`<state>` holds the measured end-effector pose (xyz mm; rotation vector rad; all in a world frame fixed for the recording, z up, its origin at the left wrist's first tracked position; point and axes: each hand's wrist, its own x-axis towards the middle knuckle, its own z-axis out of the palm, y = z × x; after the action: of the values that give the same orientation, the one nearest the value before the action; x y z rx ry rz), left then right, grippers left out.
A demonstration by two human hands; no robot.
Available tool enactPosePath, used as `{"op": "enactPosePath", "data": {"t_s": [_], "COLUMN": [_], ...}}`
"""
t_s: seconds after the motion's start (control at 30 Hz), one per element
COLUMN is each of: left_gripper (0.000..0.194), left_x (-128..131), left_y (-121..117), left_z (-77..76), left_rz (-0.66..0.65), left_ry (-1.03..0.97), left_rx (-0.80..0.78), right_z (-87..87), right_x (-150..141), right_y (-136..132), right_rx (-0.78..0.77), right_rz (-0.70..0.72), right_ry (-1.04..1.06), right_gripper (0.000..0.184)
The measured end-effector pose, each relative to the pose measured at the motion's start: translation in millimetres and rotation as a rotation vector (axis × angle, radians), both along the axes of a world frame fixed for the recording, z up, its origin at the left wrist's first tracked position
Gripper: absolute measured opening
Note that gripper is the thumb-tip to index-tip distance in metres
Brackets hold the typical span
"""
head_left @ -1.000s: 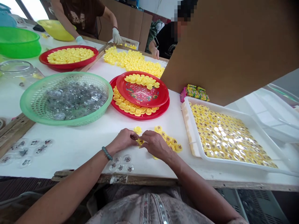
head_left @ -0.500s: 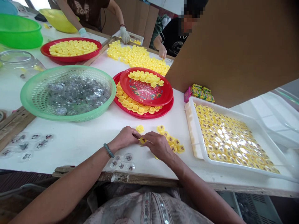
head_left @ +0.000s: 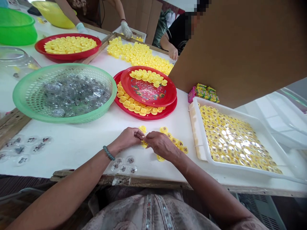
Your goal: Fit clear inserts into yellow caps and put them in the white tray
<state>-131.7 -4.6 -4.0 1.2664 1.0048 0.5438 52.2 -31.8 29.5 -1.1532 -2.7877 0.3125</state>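
Note:
My left hand, with a beaded bracelet at the wrist, and my right hand meet fingertip to fingertip above the white table. Both are closed in a pinch around a small yellow round piece, partly hidden by the fingers. Just behind them lies another yellow piece. Beside and under my right hand is a group of yellow pieces with printed pictures. Several clear discs with printed pictures lie in front of my left hand, near the table edge.
A green basket holds clear discs. Stacked red plates carry yellow pieces. At right stands a white tray of finished-looking yellow pieces, beside a brown cardboard sheet. Across the table, two people handle yellow pieces.
My fingers have shifted around the yellow piece, and more of it is covered now. The whole view has moved slightly. Across the table, a co-worker's bare hand has moved a little to the right.

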Motion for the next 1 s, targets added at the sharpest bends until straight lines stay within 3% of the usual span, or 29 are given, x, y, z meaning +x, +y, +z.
{"op": "enactPosePath", "data": {"t_s": [0.23, 0.43, 0.57, 0.83, 1.0], "left_gripper": [0.022, 0.023, 0.021, 0.019, 0.021], "left_x": [0.3, 6.5, 7.9, 0.1, -2.2], "left_y": [-5.1, -5.9, -6.4, -6.3, 0.9], "left_z": [0.3, -2.2, -1.1, 4.6, 13.5], "left_rz": [0.015, 0.089, 0.108, 0.015, 0.165], "left_ry": [0.038, 0.001, 0.025, 0.129, 0.245], "left_rx": [0.060, -0.147, -0.170, 0.126, 0.307], "right_z": [-6.1, -8.1, -9.7, -1.8, 7.0], "right_x": [1.8, -1.5, -5.3, 0.4, 5.7], "right_y": [-3.1, -12.1, -13.8, -17.2, -11.5], "right_rx": [-0.066, -0.110, -0.066, 0.088, 0.141], "right_rz": [-0.066, -0.149, -0.154, -0.217, -0.352], "right_ry": [0.168, 0.240, 0.179, 0.049, 0.046], "right_gripper": [0.006, 0.006, 0.004, 0.007, 0.010]}}
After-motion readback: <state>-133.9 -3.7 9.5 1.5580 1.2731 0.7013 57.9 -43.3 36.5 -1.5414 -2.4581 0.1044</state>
